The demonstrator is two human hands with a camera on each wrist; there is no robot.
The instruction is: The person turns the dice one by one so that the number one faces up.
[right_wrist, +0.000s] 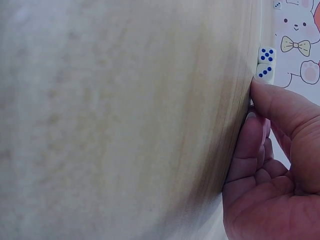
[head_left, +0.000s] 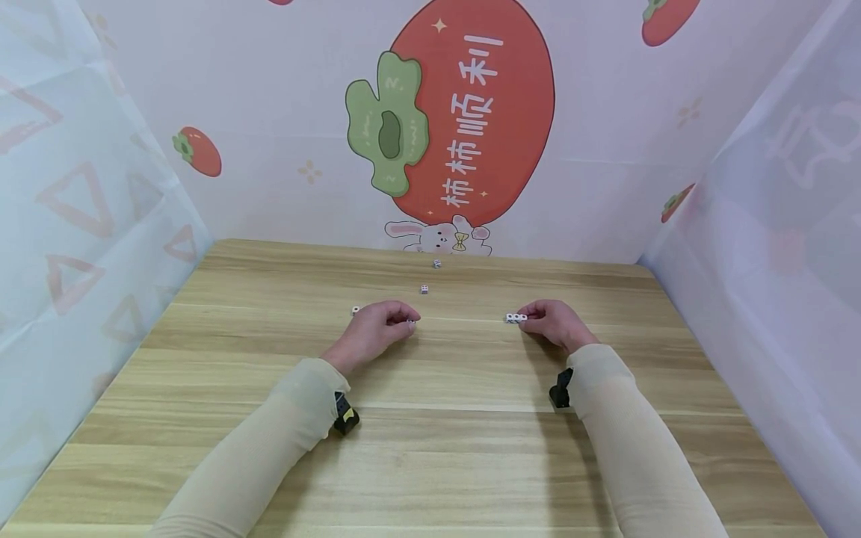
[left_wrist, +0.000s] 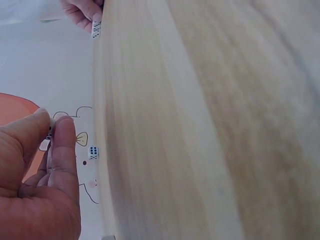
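**Wood-grain table (head_left: pixel 457 478) walled by printed cloth (head_left: pixel 269 97)**

Cloth rises behind the table and along both sides, with a big red persimmon (head_left: pixel 491 134) at the top middle of the head view and a white rabbit (head_left: pixel 440 239) just below it.

Left of centre, the left hand (head_left: pixel 373 334) has its thumb and fingers closed on a small white die (left_wrist: pixel 49 132); whether that die touches the table I cannot tell. Right of centre, the right hand (head_left: pixel 553 323) pinches the right end of a row of three dice (head_left: pixel 516 318), set side by side and touching; in the right wrist view two show blue five and three spots.

Three loose dice sit on the table: a far die (head_left: pixel 436 264) at the upper middle, near the back cloth; a middle die (head_left: pixel 424 289) a little below it; and a side die (head_left: pixel 356 310) just beside the left hand, at its upper left.
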